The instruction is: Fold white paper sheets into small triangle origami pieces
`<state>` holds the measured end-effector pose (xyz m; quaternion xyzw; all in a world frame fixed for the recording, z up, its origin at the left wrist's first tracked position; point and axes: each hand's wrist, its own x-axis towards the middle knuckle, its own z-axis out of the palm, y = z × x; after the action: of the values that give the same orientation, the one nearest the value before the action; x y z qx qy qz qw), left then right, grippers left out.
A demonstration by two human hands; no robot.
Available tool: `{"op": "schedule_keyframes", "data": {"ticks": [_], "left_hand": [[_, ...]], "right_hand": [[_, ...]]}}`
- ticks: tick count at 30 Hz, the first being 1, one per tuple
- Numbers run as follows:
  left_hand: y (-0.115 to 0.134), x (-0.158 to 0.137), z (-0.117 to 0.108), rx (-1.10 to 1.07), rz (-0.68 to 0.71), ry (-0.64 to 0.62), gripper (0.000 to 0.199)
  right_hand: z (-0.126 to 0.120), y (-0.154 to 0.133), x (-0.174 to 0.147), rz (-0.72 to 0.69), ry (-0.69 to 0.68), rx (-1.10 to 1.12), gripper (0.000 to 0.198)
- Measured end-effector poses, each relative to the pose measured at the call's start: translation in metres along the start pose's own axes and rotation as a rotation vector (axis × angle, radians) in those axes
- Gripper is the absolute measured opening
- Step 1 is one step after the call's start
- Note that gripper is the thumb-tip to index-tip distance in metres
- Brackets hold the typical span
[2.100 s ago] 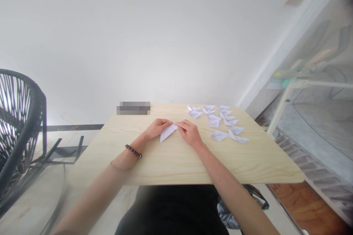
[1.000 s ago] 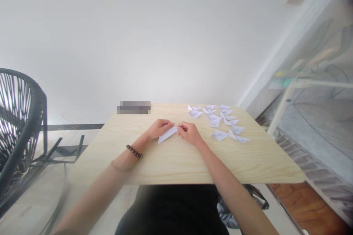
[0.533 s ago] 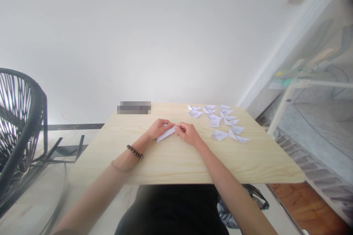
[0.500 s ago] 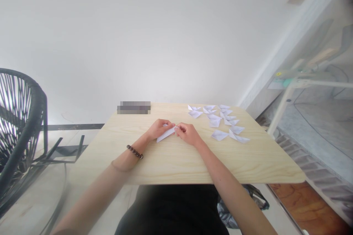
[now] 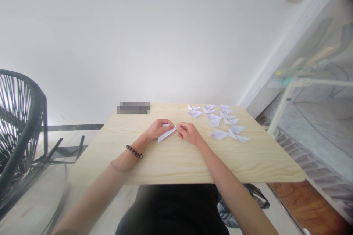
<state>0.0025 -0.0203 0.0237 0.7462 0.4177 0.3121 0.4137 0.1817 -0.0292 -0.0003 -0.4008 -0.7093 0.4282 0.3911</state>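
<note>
A folded piece of white paper (image 5: 166,134) is between my two hands, low over the middle of the wooden table (image 5: 176,165). My left hand (image 5: 159,128) is closed on the paper's upper side, thumb on top. At the paper's right end, my right hand (image 5: 188,132) pinches its tip between thumb and fingers. The fingers hide part of the fold. To the right of my hands lie several folded white paper shapes with pointed ends, among them a near one (image 5: 219,134) and another (image 5: 239,137).
A blurred-out dark object (image 5: 134,108) sits at the table's back left corner, against the white wall (image 5: 176,44). Left of the table stands a dark woven chair (image 5: 30,91). A white metal frame (image 5: 284,104) rises on the right.
Both hands stay in nearly the same place on the folded paper. The paper has tilted very slightly; the other paper shapes have not moved.
</note>
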Motion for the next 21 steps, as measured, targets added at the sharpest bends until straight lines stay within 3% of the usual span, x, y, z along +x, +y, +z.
{"op": "schedule_keyframes", "data": {"ticks": [21], "left_hand": [[-0.0006,0.0019,0.0007,0.048,0.063,-0.025,0.031]], "right_hand": [[-0.0002,0.0012,-0.0001,-0.007,-0.043,-0.025,0.016]]}}
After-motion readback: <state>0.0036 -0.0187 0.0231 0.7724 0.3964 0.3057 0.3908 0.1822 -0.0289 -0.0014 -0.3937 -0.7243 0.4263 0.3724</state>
